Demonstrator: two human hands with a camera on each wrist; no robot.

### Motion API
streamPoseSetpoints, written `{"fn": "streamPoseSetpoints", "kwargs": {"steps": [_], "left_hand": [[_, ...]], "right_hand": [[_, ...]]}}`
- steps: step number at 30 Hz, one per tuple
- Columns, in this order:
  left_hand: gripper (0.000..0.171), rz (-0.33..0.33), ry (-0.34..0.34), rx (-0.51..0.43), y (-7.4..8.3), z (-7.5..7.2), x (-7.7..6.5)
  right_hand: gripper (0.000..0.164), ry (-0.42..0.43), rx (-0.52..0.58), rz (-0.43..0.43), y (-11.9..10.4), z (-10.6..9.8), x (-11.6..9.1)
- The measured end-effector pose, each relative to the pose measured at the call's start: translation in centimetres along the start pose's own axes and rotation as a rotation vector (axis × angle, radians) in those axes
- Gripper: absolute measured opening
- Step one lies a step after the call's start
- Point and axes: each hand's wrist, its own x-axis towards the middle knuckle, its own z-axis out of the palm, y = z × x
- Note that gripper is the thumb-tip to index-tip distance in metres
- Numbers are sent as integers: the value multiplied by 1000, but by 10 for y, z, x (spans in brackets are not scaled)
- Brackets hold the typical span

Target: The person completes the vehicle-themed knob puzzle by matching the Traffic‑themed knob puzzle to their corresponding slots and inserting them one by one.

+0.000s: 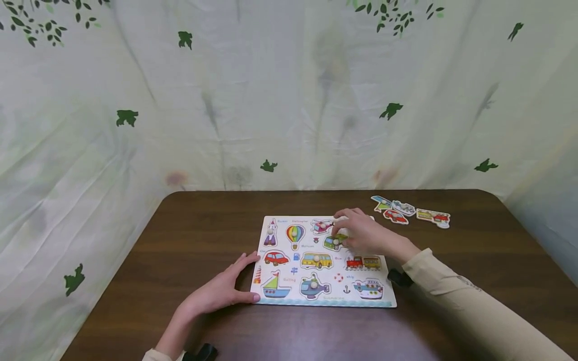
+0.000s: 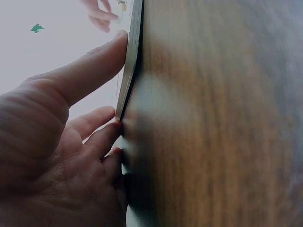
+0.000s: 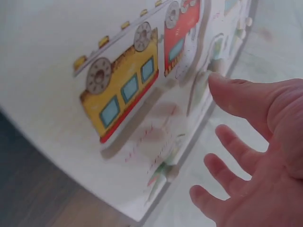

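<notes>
A white wooden knob puzzle board (image 1: 293, 271) with vehicle pictures lies on the table. My left hand (image 1: 222, 288) steadies its left side, thumb near the lower corner and fingertips higher up. In the left wrist view, the thumb (image 2: 102, 61) and straight fingertips meet the board's edge (image 2: 132, 52). My right hand (image 1: 363, 233) is over the upper right of the board, fingertips spread about the green vehicle piece (image 1: 334, 242), whose knob shows. In the right wrist view, the thumb tip (image 3: 217, 81) is right at that piece's place, the other fingers loosely extended.
Loose pieces lie beyond the board at the right: an airplane (image 1: 382, 203), a pale car (image 1: 403, 208), a red car (image 1: 395, 216) and a fire truck (image 1: 433, 216). Knobs show on the balloon (image 1: 295, 234), bus (image 1: 316, 259) and submarine (image 1: 314, 286). A leaf-print curtain (image 1: 293, 100) hangs behind the table.
</notes>
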Motion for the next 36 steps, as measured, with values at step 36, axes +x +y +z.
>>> {"fn": "streamPoseSetpoints", "kwargs": {"steps": [36], "left_hand": [[88,25,6,7,-2,1,-2]], "right_hand": [[24,345,163,94,78,-25,-77]]}}
